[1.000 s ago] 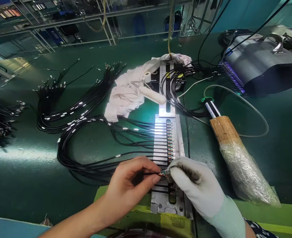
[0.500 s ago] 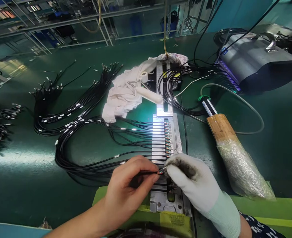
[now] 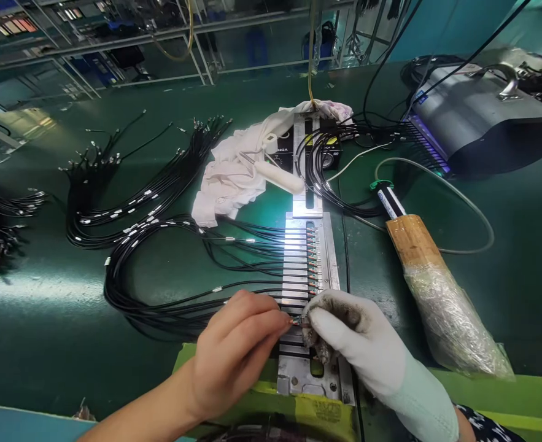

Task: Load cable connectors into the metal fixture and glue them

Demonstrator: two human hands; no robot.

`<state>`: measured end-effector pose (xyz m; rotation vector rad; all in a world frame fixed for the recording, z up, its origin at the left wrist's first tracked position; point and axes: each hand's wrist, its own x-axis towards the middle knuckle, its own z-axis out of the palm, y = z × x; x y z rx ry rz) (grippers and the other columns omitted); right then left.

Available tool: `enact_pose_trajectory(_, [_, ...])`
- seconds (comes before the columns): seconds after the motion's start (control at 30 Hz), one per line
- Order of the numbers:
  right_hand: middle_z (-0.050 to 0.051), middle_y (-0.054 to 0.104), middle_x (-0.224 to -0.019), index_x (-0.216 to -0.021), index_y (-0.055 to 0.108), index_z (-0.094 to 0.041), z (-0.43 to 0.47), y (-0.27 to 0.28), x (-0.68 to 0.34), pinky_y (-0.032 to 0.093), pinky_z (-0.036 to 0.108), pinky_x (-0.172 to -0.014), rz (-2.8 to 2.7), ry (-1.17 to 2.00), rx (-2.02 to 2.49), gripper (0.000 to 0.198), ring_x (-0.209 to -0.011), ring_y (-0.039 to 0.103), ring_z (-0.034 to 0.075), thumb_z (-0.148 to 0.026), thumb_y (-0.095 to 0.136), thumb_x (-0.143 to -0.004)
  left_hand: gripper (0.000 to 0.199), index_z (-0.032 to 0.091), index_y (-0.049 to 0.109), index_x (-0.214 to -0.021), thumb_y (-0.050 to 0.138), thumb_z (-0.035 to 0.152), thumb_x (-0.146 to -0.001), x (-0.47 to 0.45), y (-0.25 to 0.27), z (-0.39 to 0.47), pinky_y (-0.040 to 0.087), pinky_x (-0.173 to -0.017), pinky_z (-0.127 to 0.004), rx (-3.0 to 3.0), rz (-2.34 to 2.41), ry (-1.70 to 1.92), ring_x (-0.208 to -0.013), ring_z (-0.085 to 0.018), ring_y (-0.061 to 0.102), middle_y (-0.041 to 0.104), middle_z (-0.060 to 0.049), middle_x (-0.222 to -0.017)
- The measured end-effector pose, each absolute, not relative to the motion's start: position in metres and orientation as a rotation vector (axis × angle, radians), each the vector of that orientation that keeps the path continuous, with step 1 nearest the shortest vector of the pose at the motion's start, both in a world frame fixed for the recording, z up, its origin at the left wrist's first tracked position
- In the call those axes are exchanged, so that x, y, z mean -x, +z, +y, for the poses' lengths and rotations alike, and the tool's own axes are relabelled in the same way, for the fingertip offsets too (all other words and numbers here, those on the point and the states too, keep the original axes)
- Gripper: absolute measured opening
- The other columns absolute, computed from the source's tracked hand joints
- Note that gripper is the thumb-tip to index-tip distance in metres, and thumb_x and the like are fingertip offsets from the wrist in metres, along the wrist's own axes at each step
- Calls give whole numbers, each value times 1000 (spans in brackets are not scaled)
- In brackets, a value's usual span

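Observation:
My bare left hand (image 3: 236, 344) is closed in a pinch on a black cable just behind its stripped end. Coloured wires and a small metal connector (image 3: 297, 320) show between my hands. My right hand (image 3: 363, 334), in a white glove with dirty fingertips, is closed on that connector. Both hands are over the lower part of a slotted metal fixture (image 3: 293, 383). Farther up the fixture, several black cables (image 3: 264, 270) lie side by side in its slots, their connector ends in a row at the right. My fingers hide part of the slots.
A tape-and-plastic-wrapped dispenser tube (image 3: 429, 294) lies to the right. Behind the fixture are a white cloth (image 3: 229, 178), a white-handled tool (image 3: 277, 177) and a black control box (image 3: 330, 156). A grey metal hood (image 3: 473, 110) glows purple underneath. Cable bundles (image 3: 127, 294) spread leftward.
My left fingers have closed up and rolled over the cable, close to the connector. My right glove's lower fingers have curled down over the fixture. The view has shifted slightly.

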<state>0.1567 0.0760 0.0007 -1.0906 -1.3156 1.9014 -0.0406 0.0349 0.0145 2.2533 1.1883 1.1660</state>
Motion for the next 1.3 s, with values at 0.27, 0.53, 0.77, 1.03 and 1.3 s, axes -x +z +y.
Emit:
enact_pose_trajectory(0.27, [0,50,-70,-75,60,-15,73,-2,-155,37,23,-59,-1204,2061,1049,33,-65,43,11,-45,66,-86,27,8,64,-100,62,-8,-78,45,12,38,53,-72,-30,-2207,1160,1203,-81,-15,60,65,-10,-88])
enact_pose_trajectory(0.53, [2,57,-68,-75,64,-14,69,2,-154,40,22,-57,-1208,2110,1051,37,-61,47,12,-50,67,-84,28,16,64,-102,63,-2,-80,49,16,45,55,-74,-31,-2189,1132,1201,-83,-17,64,68,-8,-90])
enact_pose_trajectory(0.77, [1,61,-67,-76,67,-17,65,6,-153,45,23,-57,-1375,1906,1172,28,-62,54,14,-43,62,-85,31,17,62,-107,58,0,-81,55,17,42,52,-69,-32,-2395,1157,1102,-80,-18,64,69,-9,-90])
enact_pose_trajectory(1.03, [0,53,-68,-75,63,-16,67,3,-156,41,23,-57,-1290,1977,1165,34,-64,47,14,-49,64,-84,46,16,57,-122,58,-5,-81,51,20,40,49,-75,-30,-2303,1136,1034,-84,-16,59,65,-8,-95])
enact_pose_trajectory(1.3, [-1,45,-66,-71,56,-16,72,1,-154,36,23,-55,-1210,2057,1130,37,-62,39,12,-50,65,-83,44,21,59,-121,48,-1,-84,57,18,40,48,-72,-32,-2363,1106,909,-81,-17,55,61,-8,-95])
